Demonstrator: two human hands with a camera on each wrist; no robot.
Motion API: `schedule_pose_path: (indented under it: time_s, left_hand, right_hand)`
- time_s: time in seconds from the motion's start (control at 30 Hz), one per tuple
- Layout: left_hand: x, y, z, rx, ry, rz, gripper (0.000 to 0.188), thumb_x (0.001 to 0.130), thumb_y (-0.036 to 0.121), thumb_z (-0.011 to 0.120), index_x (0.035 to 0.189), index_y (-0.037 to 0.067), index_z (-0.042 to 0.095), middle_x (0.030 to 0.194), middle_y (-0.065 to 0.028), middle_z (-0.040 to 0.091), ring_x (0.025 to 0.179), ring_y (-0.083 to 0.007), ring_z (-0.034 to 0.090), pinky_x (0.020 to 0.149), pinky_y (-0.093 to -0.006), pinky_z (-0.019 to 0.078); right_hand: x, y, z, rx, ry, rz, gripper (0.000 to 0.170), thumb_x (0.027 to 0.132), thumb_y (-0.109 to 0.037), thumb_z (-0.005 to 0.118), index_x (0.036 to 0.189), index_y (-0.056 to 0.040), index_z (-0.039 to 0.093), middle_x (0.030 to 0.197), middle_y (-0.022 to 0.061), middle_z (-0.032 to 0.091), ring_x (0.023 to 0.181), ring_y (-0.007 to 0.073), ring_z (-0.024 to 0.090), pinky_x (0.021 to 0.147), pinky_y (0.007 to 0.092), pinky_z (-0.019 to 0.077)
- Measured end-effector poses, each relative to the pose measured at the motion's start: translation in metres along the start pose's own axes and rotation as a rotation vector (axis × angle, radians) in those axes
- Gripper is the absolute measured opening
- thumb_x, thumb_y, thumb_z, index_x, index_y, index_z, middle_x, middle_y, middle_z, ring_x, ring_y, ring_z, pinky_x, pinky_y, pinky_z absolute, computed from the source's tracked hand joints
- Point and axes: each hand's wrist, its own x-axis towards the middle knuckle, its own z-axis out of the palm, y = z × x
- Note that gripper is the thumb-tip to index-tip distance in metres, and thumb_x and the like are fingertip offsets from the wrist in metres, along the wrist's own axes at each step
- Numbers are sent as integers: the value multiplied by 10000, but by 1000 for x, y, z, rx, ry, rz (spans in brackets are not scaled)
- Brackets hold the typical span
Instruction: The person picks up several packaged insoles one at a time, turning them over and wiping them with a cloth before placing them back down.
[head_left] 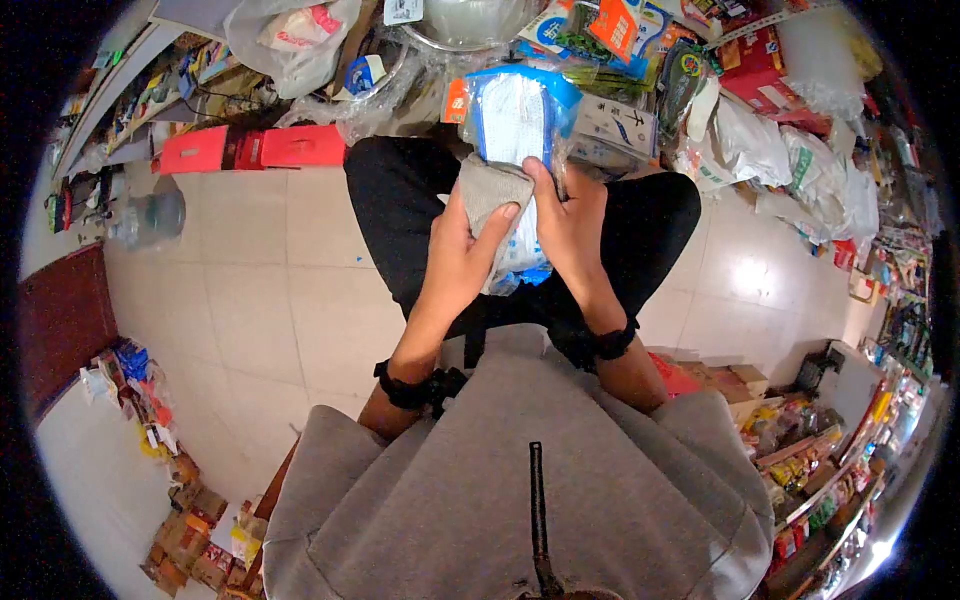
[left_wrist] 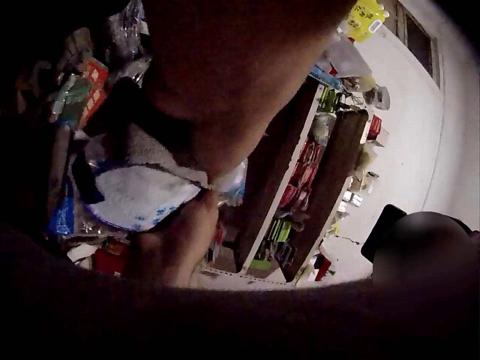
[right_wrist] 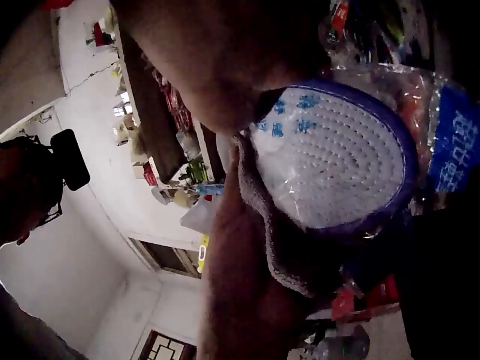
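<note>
A white insole with a blue edge (head_left: 515,105) lies in a clear plastic packet with a blue top (head_left: 565,95), held upright over the lap. My right hand (head_left: 572,220) grips its right side, the thumb lying on the front. From the left, my left hand (head_left: 462,245) holds a grey cloth (head_left: 492,190) against the packet, thumb across the cloth. Stitch rows and blue print show on the insole (right_wrist: 345,157) in the right wrist view, where the cloth (right_wrist: 274,251) borders it. The fingers behind the packet are hidden.
Ahead lie heaped packaged goods, with a metal bowl (head_left: 470,25) and white plastic bags (head_left: 745,145). A red box (head_left: 250,148) lies on the tiled floor (head_left: 240,260) at left, near a clear plastic bottle (head_left: 150,215). Stocked shelves (head_left: 840,460) stand at right.
</note>
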Motion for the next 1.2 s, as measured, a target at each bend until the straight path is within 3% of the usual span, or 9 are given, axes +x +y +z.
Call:
schedule_pose_path:
  time_s: [0.23, 0.3, 0.33, 0.37, 0.43, 0.5, 0.7, 0.87, 1.2]
  left_hand:
    - [-2, 2, -10, 98, 4, 76, 424, 894, 138, 642, 1267, -11, 505, 1062, -147, 669, 1007, -182, 632, 868, -314, 472]
    - [4, 1, -17, 36, 42, 94, 404, 880, 104, 648, 1243, -20, 520, 1062, -150, 670, 1013, -170, 628, 865, -308, 473]
    - [8, 0, -19, -37, 49, 94, 385, 879, 87, 642, 1229, -24, 527, 1066, -152, 670, 1006, -159, 625, 861, -304, 473]
    - [11, -1, -18, -38, 51, 100, 385, 879, 87, 642, 1229, -24, 527, 1066, -152, 670, 1006, -159, 625, 861, -304, 473]
    - [13, 6, -13, 57, 87, 101, 383, 882, 90, 640, 1228, -25, 523, 1068, -148, 670, 993, -157, 627, 854, -300, 474]
    - [12, 8, -4, 96, 134, 92, 383, 891, 101, 630, 1234, -26, 517, 1069, -153, 671, 991, -156, 627, 851, -310, 476]
    - [15, 2, -1, -104, 208, -99, 388, 1030, 302, 418, 1156, -25, 582, 1022, -81, 663, 942, -127, 585, 860, -284, 449]
    - [19, 3, 5, -140, 233, -60, 292, 994, 231, 516, 1103, -24, 609, 969, -75, 670, 889, -103, 581, 801, -269, 465]
    - [10, 10, -7, -2, 47, -95, 275, 896, 176, 666, 1070, -29, 609, 946, -78, 673, 856, -98, 591, 783, -267, 478]
  right_hand:
    - [3, 1, -3, 164, 59, 45, 265, 899, -243, 631, 851, 17, 619, 719, 87, 636, 671, 134, 568, 623, 333, 445]
    - [4, -1, -19, 93, -269, 81, 269, 898, -248, 627, 943, 17, 618, 752, 111, 636, 686, 154, 574, 643, 318, 455]
    - [2, 0, -19, 35, -356, 125, 296, 900, -241, 620, 1052, 13, 602, 837, 171, 654, 749, 258, 632, 705, 352, 479]
    - [-1, 5, -16, 34, -355, 119, 296, 900, -241, 620, 1052, 13, 602, 837, 171, 654, 749, 258, 632, 705, 352, 479]
    - [-7, 6, -8, 17, -240, 25, 310, 904, -224, 610, 1104, 12, 585, 941, 233, 646, 872, 396, 631, 780, 411, 479]
    - [-8, 2, -9, -14, -207, 7, 316, 909, -204, 600, 1137, 13, 571, 1024, 262, 631, 982, 455, 587, 837, 450, 460]
    - [-12, 2, -6, 23, -197, -39, 291, 908, -185, 604, 1120, 12, 577, 997, 258, 633, 946, 445, 600, 825, 446, 467]
    - [-10, 8, -1, 41, -80, -56, 230, 905, -196, 603, 1039, -9, 589, 911, 222, 651, 855, 425, 621, 772, 446, 474]
    - [-9, 10, -3, 40, -11, -104, 209, 902, -177, 603, 1041, -20, 600, 862, 218, 658, 785, 386, 653, 677, 410, 500]
